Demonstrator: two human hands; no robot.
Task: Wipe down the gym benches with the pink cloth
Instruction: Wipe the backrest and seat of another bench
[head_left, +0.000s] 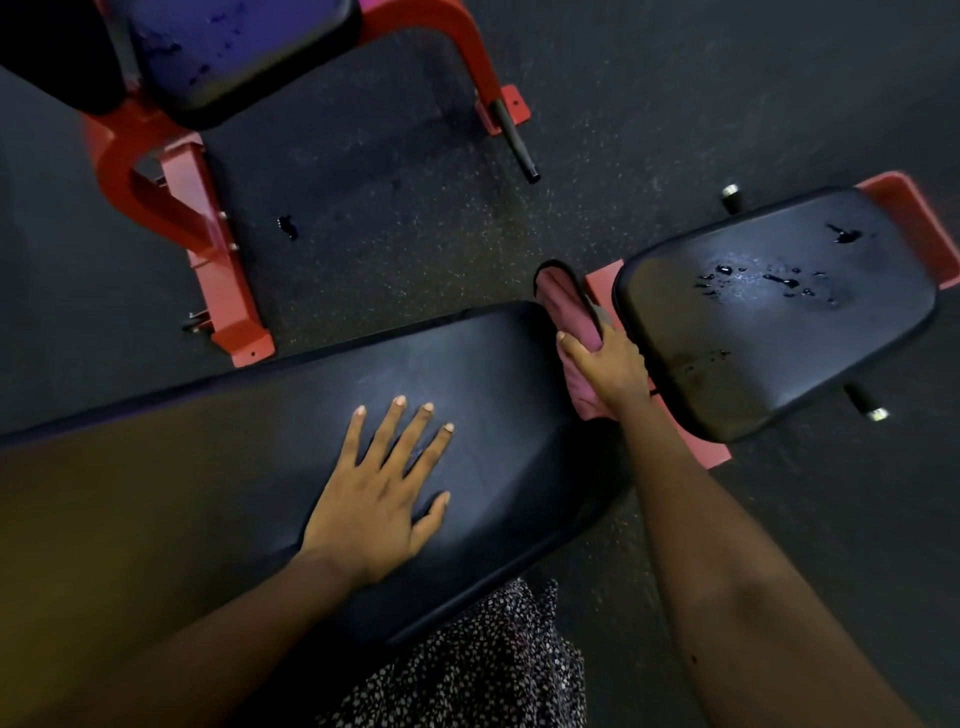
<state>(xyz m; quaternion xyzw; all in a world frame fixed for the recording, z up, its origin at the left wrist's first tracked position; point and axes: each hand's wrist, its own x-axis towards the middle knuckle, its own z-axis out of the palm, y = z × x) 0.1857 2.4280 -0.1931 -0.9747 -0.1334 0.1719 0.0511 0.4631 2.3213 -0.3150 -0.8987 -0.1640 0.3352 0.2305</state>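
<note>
In the lower middle of the frame, the left hand (382, 499) is lying spread flat on the long back pad (208, 441), which is looking dry. The right hand (605, 371) is clutching the pink cloth (569, 306) at the pad's end, centre right. Droplets are showing on the seat pad (779, 306) at right and the purple pad (234, 47) at upper left, so both probably need wiping.

The left hand (379, 499) lies flat, palm down, fingers spread and thumb angled out — its forearm runs back toward the lower left. The right hand (608, 371) reaches further forward, arm nearly straight, fingers curled closed around a bunched pink cloth (569, 306).
</note>
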